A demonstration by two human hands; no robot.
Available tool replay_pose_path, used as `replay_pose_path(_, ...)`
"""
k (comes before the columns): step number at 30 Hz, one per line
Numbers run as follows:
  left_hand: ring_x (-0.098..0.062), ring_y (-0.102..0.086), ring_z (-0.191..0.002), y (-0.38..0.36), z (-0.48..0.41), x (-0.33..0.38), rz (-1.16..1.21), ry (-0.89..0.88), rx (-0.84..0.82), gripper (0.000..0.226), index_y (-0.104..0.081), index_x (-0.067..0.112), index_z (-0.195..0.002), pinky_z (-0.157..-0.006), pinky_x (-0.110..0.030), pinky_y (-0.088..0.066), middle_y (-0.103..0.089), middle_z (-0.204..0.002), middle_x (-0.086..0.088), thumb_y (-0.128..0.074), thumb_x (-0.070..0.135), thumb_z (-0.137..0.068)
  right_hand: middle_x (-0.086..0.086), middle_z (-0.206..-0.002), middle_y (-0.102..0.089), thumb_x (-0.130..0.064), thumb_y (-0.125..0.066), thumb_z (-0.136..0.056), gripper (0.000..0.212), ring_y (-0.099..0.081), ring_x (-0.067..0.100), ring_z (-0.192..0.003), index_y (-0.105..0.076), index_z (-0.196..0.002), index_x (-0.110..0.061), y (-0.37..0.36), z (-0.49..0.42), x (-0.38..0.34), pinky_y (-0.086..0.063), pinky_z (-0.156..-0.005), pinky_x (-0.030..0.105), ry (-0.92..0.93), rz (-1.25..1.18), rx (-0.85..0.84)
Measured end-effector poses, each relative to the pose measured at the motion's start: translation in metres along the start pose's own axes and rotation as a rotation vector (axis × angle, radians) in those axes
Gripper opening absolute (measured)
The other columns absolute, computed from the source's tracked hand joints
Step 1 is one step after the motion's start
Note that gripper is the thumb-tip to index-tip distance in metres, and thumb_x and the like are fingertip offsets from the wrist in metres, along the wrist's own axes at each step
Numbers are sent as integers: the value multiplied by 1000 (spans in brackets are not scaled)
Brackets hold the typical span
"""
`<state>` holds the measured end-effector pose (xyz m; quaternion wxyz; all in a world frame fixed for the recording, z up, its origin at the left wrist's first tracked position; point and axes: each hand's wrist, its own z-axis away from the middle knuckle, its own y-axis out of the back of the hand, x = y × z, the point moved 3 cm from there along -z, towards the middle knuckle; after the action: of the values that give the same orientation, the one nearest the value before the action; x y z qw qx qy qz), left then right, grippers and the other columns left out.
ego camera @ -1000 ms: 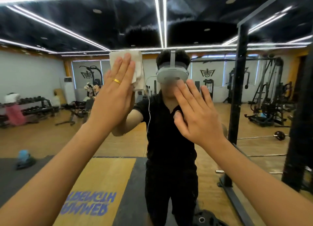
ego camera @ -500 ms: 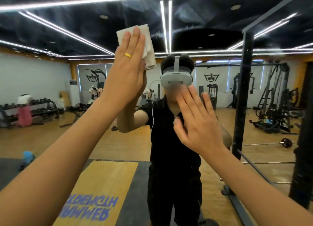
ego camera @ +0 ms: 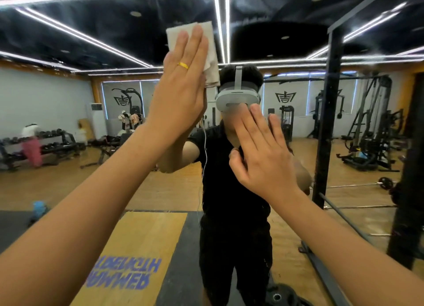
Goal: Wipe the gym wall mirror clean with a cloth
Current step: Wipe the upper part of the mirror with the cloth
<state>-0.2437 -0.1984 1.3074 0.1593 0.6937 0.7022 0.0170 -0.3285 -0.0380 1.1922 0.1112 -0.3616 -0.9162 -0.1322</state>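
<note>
The gym wall mirror [ego camera: 68, 113] fills the view and reflects me and the room behind. My left hand [ego camera: 181, 85], fingers straight and a gold ring on one, presses a folded white cloth [ego camera: 210, 53] flat against the glass, high and left of centre. Only the cloth's top and right edge show past the fingers. My right hand [ego camera: 263, 158] lies open with spread fingers flat on the mirror, lower and to the right, holding nothing.
A black upright rack post [ego camera: 325, 126] stands at the right, close to the mirror. Weight plates [ego camera: 282, 296] lie on the floor by my feet. The reflection shows a dumbbell rack [ego camera: 39, 147], gym machines [ego camera: 371, 131] and a yellow floor mat [ego camera: 140, 248].
My left hand has slid the cloth upward on the glass, from head height to above it. My right hand has stayed pressed at about the same spot.
</note>
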Motion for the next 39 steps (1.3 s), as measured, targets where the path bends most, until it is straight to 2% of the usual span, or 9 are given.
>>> replay_pose_path(10, -33, -8, -159, -35, -78, 92, -94, -416, -180, 67, -15, 6, -163, -127, -42, -5, -11, -172, -14, -48, 11, -105, 16, -163, -37, -26, -53, -96, 62, -27, 31, -155, -44, -153, -2, 1, -1, -3, -17, -128, 53, -19, -13, 21)
replay_pose_path(14, -29, -6, -160, -65, -85, 151, -147, -515, -226, 73, -12, 9, -164, -128, -43, -4, -8, -173, -11, -51, 15, -103, 19, -127, -67, -26, -56, -93, 40, -54, 37, -130, -68, -121, -1, -4, 1, -2, -19, -127, 47, -27, -15, 14)
replay_pose_path(16, -29, -8, -159, -79, -82, 175, -171, -552, -225, 72, -13, 10, -164, -128, -45, -9, -10, -173, -11, -52, 18, -104, 21, -132, -65, -31, -50, -93, 46, -50, 35, -127, -64, -126, -3, -1, 2, 0, -24, -121, 45, -30, -15, -36)
replay_pose_path(18, -28, -7, -160, -84, -79, 183, -181, -533, -223, 73, -12, 11, -165, -128, -44, -10, -9, -173, -10, -51, 17, -103, 20, -152, -51, -36, -46, -93, 61, -39, 31, -136, -46, -146, -5, 1, 3, 3, -24, -117, 44, -12, 9, -67)
replay_pose_path(22, -25, -4, -160, -65, -76, 153, -183, -424, -193, 76, -8, 12, -165, -128, -43, -7, -4, -174, -7, -49, 5, -101, 19, -125, -68, -29, -55, -93, 40, -50, 33, -127, -68, -121, -2, 3, 2, 6, -11, -127, 39, -13, -45, -7)
replay_pose_path(27, -28, -13, -158, -27, -37, 62, -77, -198, -62, 76, -19, 9, -163, -125, -39, -8, -16, -172, -9, -60, 6, -100, 14, -165, -33, -27, -54, -98, 63, -23, 28, -157, -40, -156, -5, 5, 2, 7, -17, -128, 51, -12, -35, -23)
replay_pose_path(33, -12, 2, -154, 6, 82, -19, -31, 88, -61, 64, -19, 6, -164, -124, -47, -18, -13, -172, -8, -45, 11, -104, 10, -168, -27, -24, -57, -97, 68, -18, 25, -158, -35, -159, -8, 6, 0, 1, -3, -130, 48, -61, -66, -13)
replay_pose_path(36, -16, 3, -157, 6, 121, -37, -28, 137, -72, 64, -16, 7, -164, -123, -58, -28, -10, -173, -9, -43, 9, -107, 13, -167, -28, -21, -59, -95, 67, -19, 27, -158, -38, -156, -4, 8, -6, -11, -1, -130, 46, -89, -88, 20)
replay_pose_path(39, -20, 3, -159, 0, 129, -38, 15, 118, -51, 61, -17, 5, -164, -128, -49, -21, -10, -172, -10, -41, 14, -109, 14, -167, -28, -19, -57, -96, 66, -20, 28, -157, -37, -157, -3, 6, -20, -26, 0, -130, 46, -48, -125, 30)
